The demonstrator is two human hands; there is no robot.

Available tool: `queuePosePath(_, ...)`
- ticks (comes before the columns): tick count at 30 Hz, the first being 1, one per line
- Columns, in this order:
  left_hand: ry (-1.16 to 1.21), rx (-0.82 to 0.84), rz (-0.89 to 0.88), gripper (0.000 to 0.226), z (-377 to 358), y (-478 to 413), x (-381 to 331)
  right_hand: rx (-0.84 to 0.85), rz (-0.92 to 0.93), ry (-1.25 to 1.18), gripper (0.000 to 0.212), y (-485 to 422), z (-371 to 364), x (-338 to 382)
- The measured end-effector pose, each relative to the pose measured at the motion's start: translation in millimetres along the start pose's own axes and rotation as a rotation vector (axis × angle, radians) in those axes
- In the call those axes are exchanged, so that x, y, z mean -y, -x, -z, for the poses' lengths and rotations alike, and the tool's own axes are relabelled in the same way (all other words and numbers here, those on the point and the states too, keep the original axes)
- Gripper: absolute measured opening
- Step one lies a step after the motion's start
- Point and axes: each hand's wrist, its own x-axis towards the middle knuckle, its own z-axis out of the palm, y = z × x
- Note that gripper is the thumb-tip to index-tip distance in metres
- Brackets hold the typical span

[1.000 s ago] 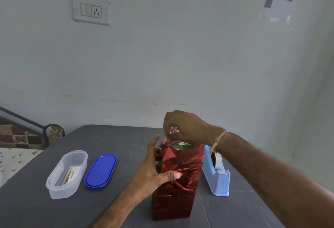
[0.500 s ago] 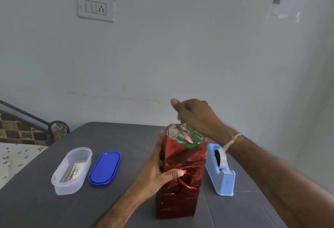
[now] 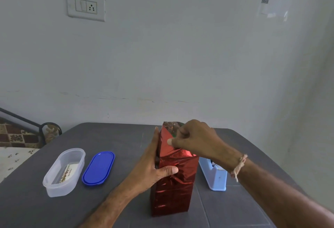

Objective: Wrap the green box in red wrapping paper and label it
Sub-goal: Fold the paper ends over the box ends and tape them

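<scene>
Green box (image 3: 173, 134) stood upright mid grey table (image 3: 108, 206), sleeved in red wrapping paper (image 3: 173, 182); sliver of green showed at top. My left hand (image 3: 153, 166) lay flat on its left face, thumb across front, bracing against tipping. My right hand (image 3: 195, 137), fingers curled, pinched top flap to fold it shut. Tape dispenser (image 3: 215, 177) sat just right, likely for sealing. Label card (image 3: 67, 172) in clear tub (image 3: 63, 173) at left, blue lid (image 3: 98, 168) beside.

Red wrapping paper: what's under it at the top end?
A sliver of the green box shows at the top edge of the red paper, beside the right hand. The rest of the box is covered by paper and that hand.
</scene>
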Motion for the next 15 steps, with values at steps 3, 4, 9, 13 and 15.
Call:
queuePosePath(3,0.014,0.004,0.003,0.121,0.4,-0.3,-1.7,-0.034,-0.012,-0.037,0.068,9.4,-1.6,-2.8)
queuePosePath(4,0.021,0.007,0.004,0.122,0.3,-0.1,-2.9,-0.03,-0.012,-0.031,0.073,12.5,-1.6,-2.2)
queuePosePath(9,0.045,0.043,0.054,0.124,-0.1,0.4,-5.4,-0.12,0.015,0.013,0.046,24.2,-9.6,-3.2)
queuePosePath(13,0.091,0.113,0.134,0.126,5.1,2.4,-14.4,-0.175,-0.011,-0.106,0.037,30.2,-19.3,-10.8)
queuePosePath(15,0.114,0.133,0.147,0.117,10.9,5.9,-18.5,-0.201,-0.024,-0.145,0.039,33.5,-23.3,-11.6)
